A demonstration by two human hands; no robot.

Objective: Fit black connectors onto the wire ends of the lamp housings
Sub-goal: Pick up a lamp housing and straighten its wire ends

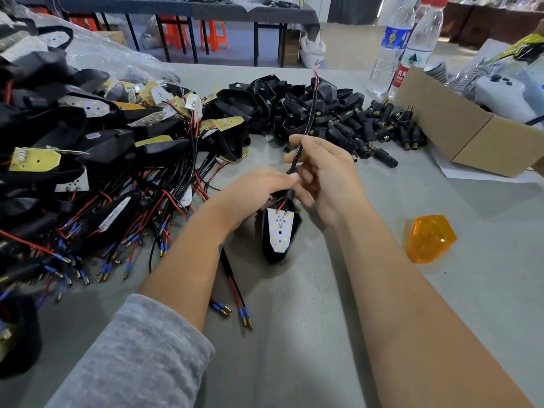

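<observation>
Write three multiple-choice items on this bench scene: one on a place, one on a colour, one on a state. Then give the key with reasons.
1. Where does the orange lens lie?
A. Right of the right hand
B. Inside the cardboard box
C. On the connector pile

2. What colour is the LED board in the held lamp housing?
A. Yellow
B. White
C. Green

3. What is the right hand doing?
A. Resting flat
B. Pinching the housing's black cable
C. Holding a bottle

Key: A, the lens sits on the mat to the right; B, the board is white; B, fingers curl round the cable, while the left hand grips the housing.
</observation>
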